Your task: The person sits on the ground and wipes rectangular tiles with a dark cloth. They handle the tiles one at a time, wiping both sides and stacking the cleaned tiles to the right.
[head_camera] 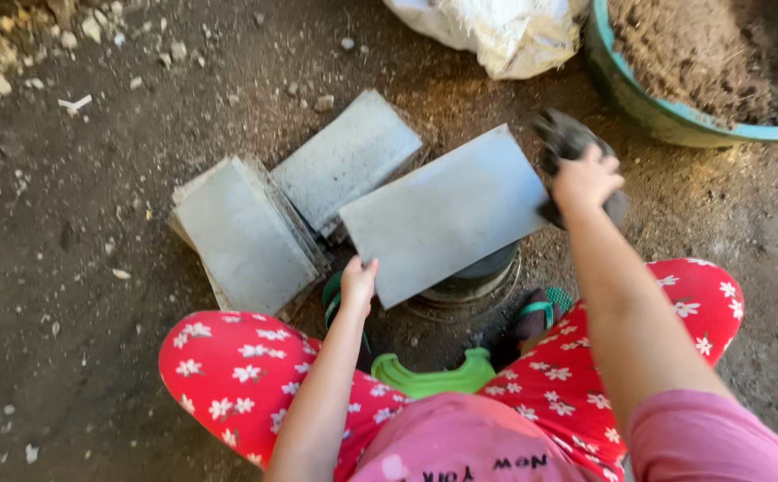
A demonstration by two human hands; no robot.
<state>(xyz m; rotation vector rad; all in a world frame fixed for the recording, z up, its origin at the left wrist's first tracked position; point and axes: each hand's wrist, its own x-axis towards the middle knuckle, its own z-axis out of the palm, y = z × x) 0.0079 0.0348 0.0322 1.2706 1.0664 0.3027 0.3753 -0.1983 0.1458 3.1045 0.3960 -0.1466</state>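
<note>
— What lies around the person on the dirt floor (67, 268)?

— Two stacks of flat grey slabs: one stack (244, 234) to the left, tilted, and a second stack (346, 159) just behind it, the two touching at their edges. At the top right stands a green basin (648, 107) filled with brown soil (692, 54), and beside it, at the top edge, a white sack (496, 31). Small stones are scattered across the upper left of the floor.

— And in the middle?

— One grey slab (447, 214) rests on a round dark mould (478, 272), which stands on the floor between the person's feet in green sandals (540, 312). The slab hides most of the mould; only its near rim shows. The knees in red flowered trousers (228, 366) close in on both sides, and a green object (429, 375) sits low between them, partly hidden by the pink shirt.

— What is the left hand doing?

— The left hand (357, 281) is on the near left corner of the slab, fingers (353, 268) curled narrowly over its edge, holding it there.

— And the right?

— The right hand (585, 178) is at the far right corner of the slab, fingers closed tightly round a dark lump (563, 138) that looks like a rag or pad; which of the two I cannot tell. The lump sticks out above and below the fist and touches the slab's right edge. The right forearm crosses in front of part of the floor and one sandal
</note>
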